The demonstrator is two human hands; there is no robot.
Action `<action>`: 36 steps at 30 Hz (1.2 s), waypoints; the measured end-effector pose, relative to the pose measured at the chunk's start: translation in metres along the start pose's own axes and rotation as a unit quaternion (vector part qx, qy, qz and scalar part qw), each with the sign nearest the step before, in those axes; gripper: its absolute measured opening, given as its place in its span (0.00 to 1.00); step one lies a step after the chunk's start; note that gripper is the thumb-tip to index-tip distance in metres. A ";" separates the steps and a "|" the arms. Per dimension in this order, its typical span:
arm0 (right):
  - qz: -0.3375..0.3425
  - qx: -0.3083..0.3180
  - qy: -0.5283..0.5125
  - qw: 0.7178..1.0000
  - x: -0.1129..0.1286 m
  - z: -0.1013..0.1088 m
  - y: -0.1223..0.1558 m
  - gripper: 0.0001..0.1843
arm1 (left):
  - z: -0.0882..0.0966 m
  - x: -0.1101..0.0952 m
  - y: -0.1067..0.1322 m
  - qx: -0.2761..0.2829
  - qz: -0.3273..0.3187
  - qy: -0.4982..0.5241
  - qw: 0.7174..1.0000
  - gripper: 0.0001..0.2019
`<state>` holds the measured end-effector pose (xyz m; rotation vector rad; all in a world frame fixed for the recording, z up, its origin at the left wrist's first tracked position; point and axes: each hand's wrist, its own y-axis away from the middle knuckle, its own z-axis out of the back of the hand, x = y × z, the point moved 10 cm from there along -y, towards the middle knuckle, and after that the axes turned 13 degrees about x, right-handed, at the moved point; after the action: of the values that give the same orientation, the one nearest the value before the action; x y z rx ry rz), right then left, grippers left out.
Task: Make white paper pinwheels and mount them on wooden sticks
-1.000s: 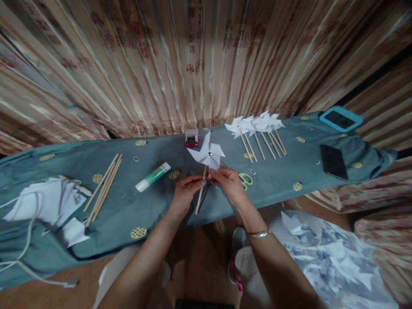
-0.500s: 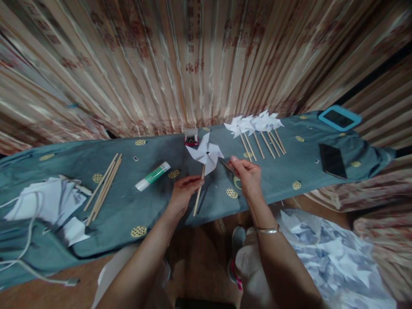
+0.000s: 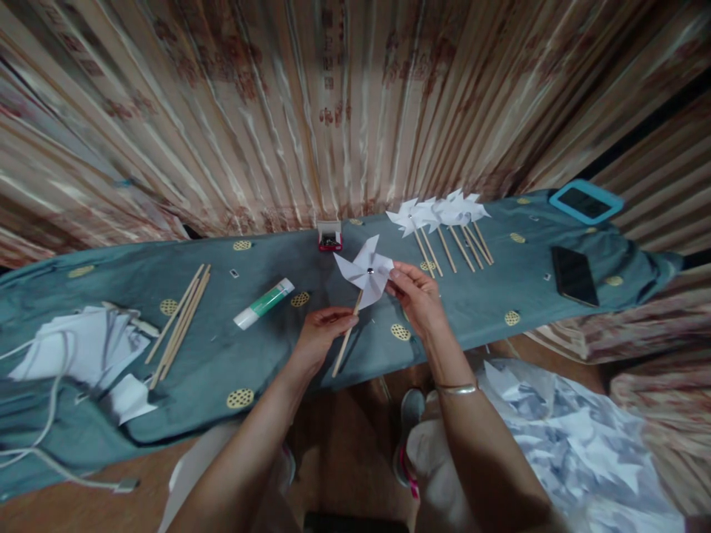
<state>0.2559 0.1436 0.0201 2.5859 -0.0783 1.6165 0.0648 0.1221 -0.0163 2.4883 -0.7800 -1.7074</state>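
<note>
A white paper pinwheel (image 3: 364, 260) with a dark pin at its centre stands on a thin wooden stick (image 3: 345, 342), above the middle of the table. My left hand (image 3: 325, 333) is closed on the stick just below the blades, pinching it between thumb and fingers. At the pinwheel's right side, my right hand (image 3: 416, 295) pinches the edge of a paper blade. Behind the pinwheel sits a small open red box (image 3: 329, 241) with dark little pieces inside. A green and white tube (image 3: 264, 304) lies left of my left hand.
Several pinwheels (image 3: 444, 212) lie in a row at the back right. Bare sticks (image 3: 181, 322) and a stack of paper (image 3: 83, 344) are on the left. A blue-framed device (image 3: 587, 202) and a black phone (image 3: 575, 277) lie right. A bag of paper pieces (image 3: 578, 444) stands below.
The pinwheel has shifted slightly right and its blades have turned. My right hand has moved up against it and now grips a blade's edge. My left hand keeps the stick.
</note>
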 end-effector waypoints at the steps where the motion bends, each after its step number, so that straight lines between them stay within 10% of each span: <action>1: 0.004 -0.006 -0.001 1.000 0.001 0.001 0.000 0.21 | 0.000 0.000 0.000 -0.001 -0.001 -0.001 1.000 0.17; 36: -0.056 0.042 0.028 0.997 -0.016 -0.032 0.023 0.18 | 0.007 -0.010 0.002 -0.041 -0.060 0.003 0.997 0.15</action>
<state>0.2183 0.1243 0.0210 2.5519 0.1388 1.6853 0.0550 0.1262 -0.0098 2.5309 -0.5596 -1.7293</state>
